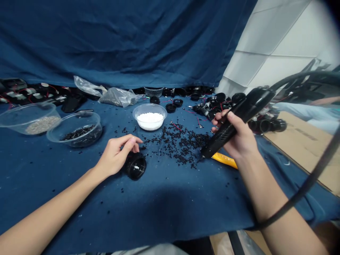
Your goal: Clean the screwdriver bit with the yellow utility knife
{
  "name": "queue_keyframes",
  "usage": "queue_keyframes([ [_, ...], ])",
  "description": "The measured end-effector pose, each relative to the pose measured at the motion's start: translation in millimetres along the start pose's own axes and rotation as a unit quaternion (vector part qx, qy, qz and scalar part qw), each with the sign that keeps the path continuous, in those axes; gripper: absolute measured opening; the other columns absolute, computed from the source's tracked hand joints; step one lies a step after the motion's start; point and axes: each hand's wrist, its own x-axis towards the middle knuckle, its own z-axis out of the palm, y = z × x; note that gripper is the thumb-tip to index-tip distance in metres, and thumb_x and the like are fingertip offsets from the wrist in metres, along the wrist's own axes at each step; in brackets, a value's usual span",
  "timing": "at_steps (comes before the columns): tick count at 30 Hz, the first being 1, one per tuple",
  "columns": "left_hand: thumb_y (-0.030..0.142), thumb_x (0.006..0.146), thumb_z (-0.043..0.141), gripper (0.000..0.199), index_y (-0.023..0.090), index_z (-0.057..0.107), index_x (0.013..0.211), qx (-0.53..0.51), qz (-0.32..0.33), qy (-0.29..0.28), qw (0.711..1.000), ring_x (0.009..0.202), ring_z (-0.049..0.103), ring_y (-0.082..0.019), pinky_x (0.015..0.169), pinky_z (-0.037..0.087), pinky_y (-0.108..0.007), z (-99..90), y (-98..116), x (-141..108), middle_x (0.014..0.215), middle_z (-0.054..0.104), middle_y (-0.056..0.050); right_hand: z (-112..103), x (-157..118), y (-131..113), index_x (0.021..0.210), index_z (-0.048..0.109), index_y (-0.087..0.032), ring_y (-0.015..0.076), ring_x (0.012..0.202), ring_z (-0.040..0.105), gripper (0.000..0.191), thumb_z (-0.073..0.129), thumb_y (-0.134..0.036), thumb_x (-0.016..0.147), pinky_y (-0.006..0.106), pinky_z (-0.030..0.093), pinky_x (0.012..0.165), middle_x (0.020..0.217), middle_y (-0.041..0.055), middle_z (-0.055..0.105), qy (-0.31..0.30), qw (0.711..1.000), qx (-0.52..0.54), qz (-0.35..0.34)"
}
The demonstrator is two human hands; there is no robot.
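My right hand (237,136) is wrapped round a black corded power tool (239,117), whose tip points down at the cloth beside a scatter of small black pieces (183,143). At the left centre, my left hand (119,152) has its fingers bent and pressed together above a round black housing (135,166); what its fingertips hold, if anything, is too small to name. The housing lies on its side on the blue cloth (159,198). A clear bowl of white granules (150,120) stands behind the scatter. Behind the tool's tip lies a yellow handle (225,160).
Two clear tubs, one with grey pieces (44,124) and one with black pieces (79,132), stand at the left. Plastic bags (118,96) and black parts with red wires line the back. Cardboard (300,141) lies at the right, near a person's sleeve (305,113). A cable crosses my right forearm.
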Motion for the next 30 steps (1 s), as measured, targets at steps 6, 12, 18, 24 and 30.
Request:
queue_keyframes([
  [6, 0.042, 0.097, 0.043, 0.035, 0.016, 0.066, 0.093, 0.005, -0.002, 0.001, 1.0, 0.072, 0.06, -0.018, 0.071, 0.047, -0.027, -1.3, 0.4, 0.8, 0.075, 0.065, -0.004, -12.3, 14.4, 12.3, 0.075, 0.061, -0.018, 0.0063, 0.067, 0.057, 0.036, 0.088, -0.033, 0.056, 0.016, 0.054, 0.057, 0.081, -0.0042, 0.06, 0.048, 0.994, 0.074, 0.07],
  [12, 0.044, 0.096, 0.043, 0.036, 0.016, 0.067, 0.092, 0.015, -0.008, 0.01, 1.0, 0.071, 0.06, -0.018, 0.071, 0.048, -0.027, -1.3, -0.9, 1.5, 0.073, 0.066, -0.003, -18.5, 22.0, 16.6, 0.075, 0.056, -0.019, 0.005, 0.059, 0.054, 0.037, 0.088, -0.027, 0.058, 0.016, 0.055, 0.056, 0.073, -0.0064, 0.057, 0.03, 0.979, 0.149, 0.137],
  [18, 0.034, 0.093, 0.051, 0.023, 0.02, 0.069, 0.092, 0.1, 0.049, 0.068, 0.992, 0.071, 0.063, -0.017, 0.071, 0.047, -0.026, -4.0, 7.8, -2.5, 0.074, 0.068, 0.0, -21.0, 25.4, 20.1, 0.074, 0.054, -0.019, 0.0036, 0.054, 0.051, 0.035, 0.085, -0.024, 0.059, 0.016, 0.054, 0.053, 0.069, -0.0075, 0.057, 0.066, 0.978, 0.158, 0.117],
  [24, 0.027, 0.086, 0.06, 0.011, 0.023, 0.07, 0.083, -0.06, 0.019, 0.166, 0.984, 0.047, 0.048, -0.01, 0.049, 0.036, -0.023, -12.3, 36.0, -6.9, 0.052, 0.056, 0.005, -10.4, 19.3, 10.7, 0.076, 0.054, -0.019, 0.0031, 0.053, 0.05, 0.032, 0.081, -0.025, 0.061, 0.015, 0.052, 0.053, 0.071, -0.0068, 0.055, 0.071, 0.979, 0.168, 0.088],
  [30, 0.064, 0.077, 0.064, 0.046, 0.019, 0.073, 0.082, -0.367, -0.204, -0.292, 0.859, 0.029, 0.018, -0.003, 0.038, 0.013, -0.022, -1.9, 58.8, -29.5, 0.039, 0.044, 0.004, 45.0, -14.3, -10.6, 0.076, 0.054, -0.02, 0.0057, 0.058, 0.049, 0.025, 0.077, -0.025, 0.069, 0.021, 0.049, 0.059, 0.072, -0.0061, 0.05, -0.058, 0.992, 0.082, -0.074],
])
